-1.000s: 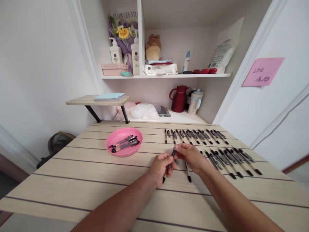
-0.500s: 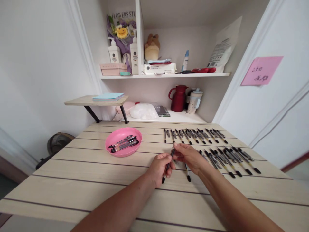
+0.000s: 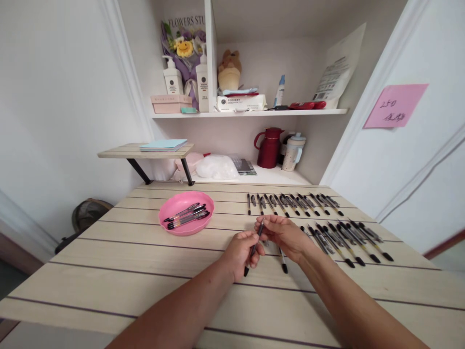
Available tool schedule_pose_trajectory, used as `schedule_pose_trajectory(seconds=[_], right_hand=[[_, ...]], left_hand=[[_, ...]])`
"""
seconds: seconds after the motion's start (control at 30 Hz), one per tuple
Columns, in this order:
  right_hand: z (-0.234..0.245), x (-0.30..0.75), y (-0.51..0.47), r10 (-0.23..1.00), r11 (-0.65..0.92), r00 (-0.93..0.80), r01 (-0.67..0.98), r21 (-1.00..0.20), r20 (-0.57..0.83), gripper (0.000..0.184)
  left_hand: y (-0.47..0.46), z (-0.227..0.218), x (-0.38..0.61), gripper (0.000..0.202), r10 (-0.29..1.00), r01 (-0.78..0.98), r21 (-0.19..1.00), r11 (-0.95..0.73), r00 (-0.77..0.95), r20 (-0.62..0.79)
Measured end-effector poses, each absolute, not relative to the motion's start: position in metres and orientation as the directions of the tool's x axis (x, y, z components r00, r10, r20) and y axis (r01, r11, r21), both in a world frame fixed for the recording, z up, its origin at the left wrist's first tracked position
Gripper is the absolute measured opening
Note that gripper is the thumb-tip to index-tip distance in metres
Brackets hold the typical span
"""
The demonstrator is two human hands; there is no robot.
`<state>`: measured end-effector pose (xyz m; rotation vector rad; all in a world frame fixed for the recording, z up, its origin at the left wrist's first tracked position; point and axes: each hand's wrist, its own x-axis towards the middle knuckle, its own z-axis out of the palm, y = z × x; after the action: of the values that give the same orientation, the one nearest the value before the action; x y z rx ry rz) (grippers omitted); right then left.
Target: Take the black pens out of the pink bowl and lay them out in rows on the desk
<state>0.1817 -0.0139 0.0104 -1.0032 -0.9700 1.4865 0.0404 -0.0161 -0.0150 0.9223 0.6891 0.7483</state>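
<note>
My left hand (image 3: 244, 252) is closed round the barrel of a black pen (image 3: 252, 254), which slants with its black end low and its pointed end up. My right hand (image 3: 279, 232) has its fingers closed at the pen's upper end, where a small pale tip shows between them. Whether a small part is also in the right fingers is hidden. Beneath the right hand lies another pen (image 3: 282, 261), partly covered. A pink bowl (image 3: 186, 195) to the left holds several black-and-clear pens (image 3: 189, 219).
Two rows of pens with caps beside them lie on the slatted table (image 3: 145, 300): a far row (image 3: 286, 206) and a nearer right row (image 3: 339, 241). A small raised shelf (image 3: 119, 151) stands at the back left. A red jug (image 3: 269, 149) stands in the cabinet behind.
My right fingers have shifted slightly at the pen's upper end, and its pale tip now shows. The left hand keeps its grip. The bowl and the rows of pens look unchanged.
</note>
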Motion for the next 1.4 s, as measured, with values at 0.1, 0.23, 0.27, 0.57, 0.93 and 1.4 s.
schedule_pose_trajectory(seconds=[0.1, 0.23, 0.27, 0.57, 0.93, 1.4], right_hand=[[0.010, 0.185, -0.011, 0.996, -0.078, -0.075, -0.365, -0.928, -0.054, 0.025], [0.010, 0.193, -0.005, 0.989, 0.041, 0.144, -0.365, -0.930, -0.013, 0.025], [0.011, 0.195, -0.004, 0.980, 0.062, 0.197, -0.358, -0.932, -0.010, 0.026], [-0.004, 0.206, -0.025, 0.979, 0.022, 0.184, 0.342, -0.939, 0.089, 0.016], [-0.008, 0.191, -0.053, 0.960, 0.263, -0.220, 0.921, -0.287, 0.174, 0.025], [-0.016, 0.185, -0.048, 0.935, 0.296, -0.289, 0.955, -0.006, 0.206, 0.012]], left_hand=[[-0.017, -0.014, 0.040, 0.030, 0.796, -0.265, 0.873, 0.409, 0.572, -0.199], [-0.017, -0.014, 0.040, 0.031, 0.800, -0.262, 0.877, 0.402, 0.567, -0.197], [-0.017, -0.014, 0.040, 0.031, 0.804, -0.264, 0.878, 0.399, 0.561, -0.197], [-0.014, -0.011, 0.038, 0.027, 0.852, -0.291, 0.875, 0.385, 0.476, -0.217], [-0.012, -0.014, 0.037, 0.029, 0.863, -0.311, 0.868, 0.386, 0.455, -0.221], [-0.012, -0.014, 0.037, 0.027, 0.870, -0.316, 0.868, 0.382, 0.439, -0.223]])
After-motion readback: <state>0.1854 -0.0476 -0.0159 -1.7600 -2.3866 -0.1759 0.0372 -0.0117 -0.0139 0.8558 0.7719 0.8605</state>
